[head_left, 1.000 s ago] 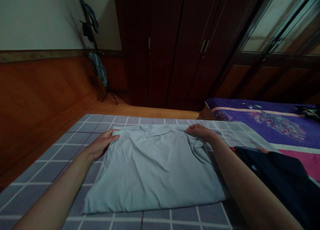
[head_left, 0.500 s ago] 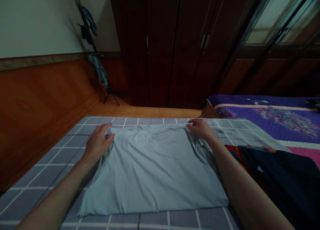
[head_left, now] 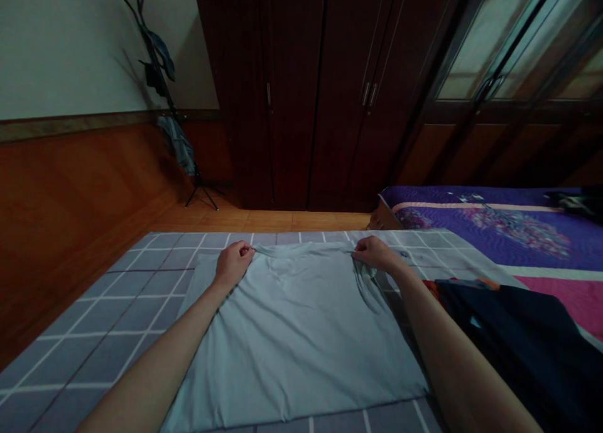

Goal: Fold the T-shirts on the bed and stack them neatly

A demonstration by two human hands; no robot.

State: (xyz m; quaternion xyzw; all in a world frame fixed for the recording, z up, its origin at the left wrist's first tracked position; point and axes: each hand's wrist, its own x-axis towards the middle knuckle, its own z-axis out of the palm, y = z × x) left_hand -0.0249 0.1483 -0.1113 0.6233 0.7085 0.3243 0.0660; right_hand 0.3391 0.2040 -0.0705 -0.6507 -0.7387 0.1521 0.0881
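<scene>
A pale grey-blue shirt (head_left: pixel 301 332) lies spread on a checked bed sheet (head_left: pixel 117 332), its far edge running between my hands. My left hand (head_left: pixel 234 261) pinches that far edge left of its middle, the forearm crossing over the shirt's left side. At the far right corner, my right hand (head_left: pixel 375 253) also has its fingers closed on the fabric. Loose folds of the shirt bunch just below the right hand. Part of the shirt's left side is hidden beneath my left forearm.
Dark folded clothes (head_left: pixel 522 332) lie to the right of my right forearm. Beyond them is a bed with a purple floral cover (head_left: pixel 471 216). A dark wooden wardrobe (head_left: pixel 292 106) stands ahead, with a coat stand (head_left: pixel 164 87) on its left.
My left hand has moved right along the far edge and closed on the cloth. The right hand has closed on its corner. The camera view has shifted slightly.
</scene>
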